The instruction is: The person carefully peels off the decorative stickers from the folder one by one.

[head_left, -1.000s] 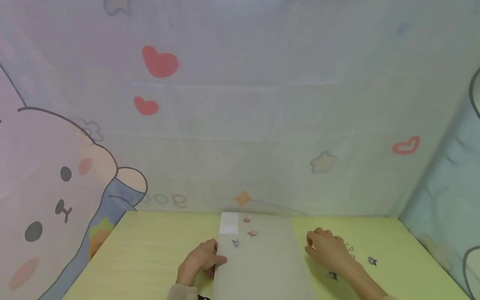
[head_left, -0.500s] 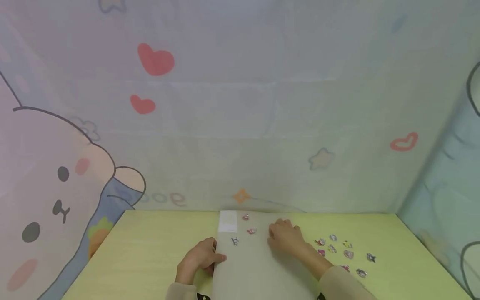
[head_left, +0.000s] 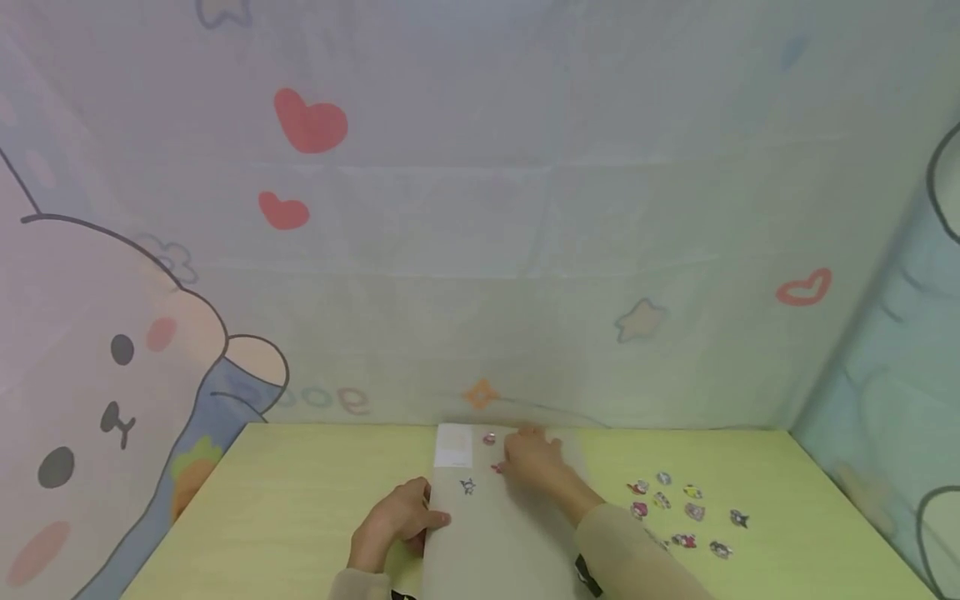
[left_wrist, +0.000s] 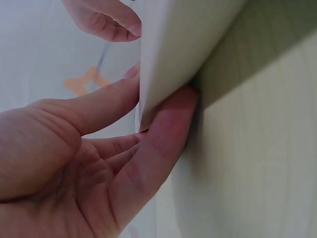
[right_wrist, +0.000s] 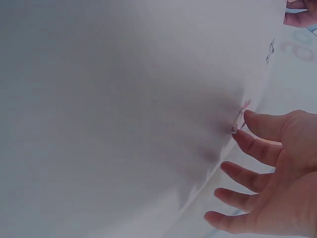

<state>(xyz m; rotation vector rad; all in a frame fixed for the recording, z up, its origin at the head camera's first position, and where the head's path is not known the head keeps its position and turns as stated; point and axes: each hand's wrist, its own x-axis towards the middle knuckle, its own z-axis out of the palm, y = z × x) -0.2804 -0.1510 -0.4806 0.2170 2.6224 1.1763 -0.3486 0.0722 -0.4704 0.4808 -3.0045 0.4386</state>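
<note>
A thick pale slab [head_left: 480, 550], like a large pad, stands in the middle of the table. My left hand [head_left: 397, 517] grips its left edge, thumb on the front and fingers behind, as the left wrist view shows. My right hand [head_left: 536, 462] is at the slab's upper part. Its thumb and index finger pinch a small pink and silvery sticker [right_wrist: 240, 118] at the slab's surface, while the other fingers spread apart. A dark sticker [head_left: 467, 486] and a reddish sticker [head_left: 489, 438] lie on the slab's face. My right hand covers part of the pink one in the head view.
Several loose character stickers [head_left: 694, 511] lie on the yellow table [head_left: 300, 500], right of the slab. A white label [head_left: 453, 446] marks the slab's top left corner. Behind the table hangs a printed curtain [head_left: 480, 217] with hearts and a cartoon animal.
My right hand has moved left from over the loose stickers onto the slab, then further left to the pink sticker. The loose stickers are uncovered. My left hand keeps its grip.
</note>
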